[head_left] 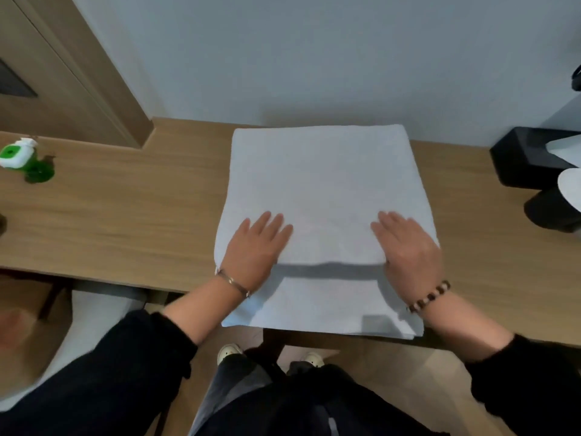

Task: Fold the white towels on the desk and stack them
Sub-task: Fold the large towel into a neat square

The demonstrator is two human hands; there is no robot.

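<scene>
A white towel (pixel 320 180) lies on the wooden desk (pixel 125 215), its upper layer folded over a lower layer (pixel 314 306) that sticks out toward me and hangs past the desk's front edge. My left hand (pixel 254 250) lies flat on the near left part of the upper layer, fingers straight and spread. On the near right part, my right hand (pixel 408 250) presses flat in the same way. The fold's near edge runs between my two wrists.
A green bottle with a white cap (pixel 22 158) stands at the desk's far left. A black tissue box (pixel 528 158) and a dark object with a white disc (pixel 562 202) sit at the right. A chair (pixel 94 309) stands below the desk at left.
</scene>
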